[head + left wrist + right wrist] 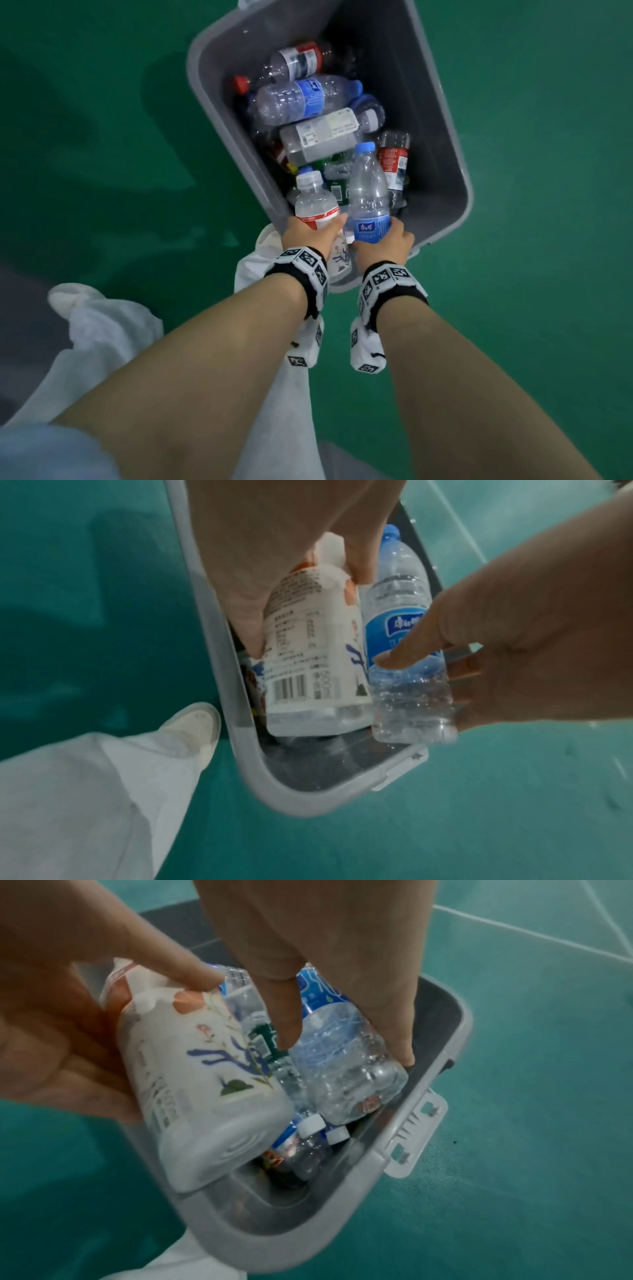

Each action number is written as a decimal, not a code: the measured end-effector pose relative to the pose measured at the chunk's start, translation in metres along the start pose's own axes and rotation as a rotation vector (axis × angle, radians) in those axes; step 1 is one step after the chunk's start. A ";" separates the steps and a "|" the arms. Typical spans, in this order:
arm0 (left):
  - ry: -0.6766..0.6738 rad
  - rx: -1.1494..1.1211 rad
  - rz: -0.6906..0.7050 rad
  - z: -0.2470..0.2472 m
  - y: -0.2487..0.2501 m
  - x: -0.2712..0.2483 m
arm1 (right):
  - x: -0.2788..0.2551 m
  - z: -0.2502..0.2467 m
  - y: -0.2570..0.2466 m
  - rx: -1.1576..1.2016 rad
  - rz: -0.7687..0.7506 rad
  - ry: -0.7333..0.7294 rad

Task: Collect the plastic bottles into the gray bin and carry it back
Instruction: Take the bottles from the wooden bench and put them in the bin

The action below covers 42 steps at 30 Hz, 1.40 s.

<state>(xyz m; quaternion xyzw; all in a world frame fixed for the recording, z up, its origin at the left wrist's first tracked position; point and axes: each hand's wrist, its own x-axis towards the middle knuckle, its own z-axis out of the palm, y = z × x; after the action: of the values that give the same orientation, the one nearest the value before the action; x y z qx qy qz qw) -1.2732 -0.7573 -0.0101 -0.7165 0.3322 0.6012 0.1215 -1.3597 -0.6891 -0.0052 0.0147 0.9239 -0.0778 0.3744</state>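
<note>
The gray bin [442, 113] stands on the green floor with several plastic bottles inside. My left hand [310, 234] grips a white-labelled bottle [315, 202] with a white cap, held over the bin's near end. My right hand [383, 241] grips a clear bottle with a blue label [368, 195] and blue cap beside it. In the left wrist view the white bottle [308, 653] and the blue-label bottle [400, 642] hang side by side above the bin rim [240, 723]. The right wrist view shows the white bottle [205, 1080] and the clear bottle [346, 1069] over the bin [455, 1053].
Green floor [548, 205] surrounds the bin on all sides. My white trouser legs [102, 342] and a white shoe [192, 731] stand close to the bin's near left corner. A white latch [418, 1134] sticks out from the bin's near rim.
</note>
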 end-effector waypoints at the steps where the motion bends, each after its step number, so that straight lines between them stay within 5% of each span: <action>1: 0.005 0.000 -0.053 0.010 -0.003 0.010 | 0.012 0.001 0.006 0.008 0.013 0.003; 5: -0.028 0.020 -0.169 0.035 -0.018 0.044 | 0.045 0.011 0.015 0.025 0.036 -0.035; 13: 0.069 0.114 -0.125 0.055 -0.014 0.073 | 0.072 0.041 0.014 0.065 0.090 -0.064; 22: -0.137 0.326 -0.052 0.030 -0.010 0.070 | 0.053 0.040 0.003 0.027 0.046 -0.036; 25: -0.231 0.241 -0.082 0.002 -0.001 0.060 | 0.026 0.046 -0.017 0.034 -0.023 -0.014; 32: -0.162 0.010 -0.139 -0.080 0.002 0.051 | -0.048 0.070 -0.076 -0.070 -0.177 -0.031; 42: -0.019 -0.272 -0.104 -0.294 -0.057 0.058 | -0.199 0.166 -0.164 -0.232 -0.443 -0.179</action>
<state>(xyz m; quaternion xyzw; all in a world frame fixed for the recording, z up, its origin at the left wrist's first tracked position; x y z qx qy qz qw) -1.0050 -0.9021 -0.0053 -0.7371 0.2087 0.6402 0.0573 -1.1162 -0.8709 0.0368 -0.2380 0.8705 -0.0525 0.4275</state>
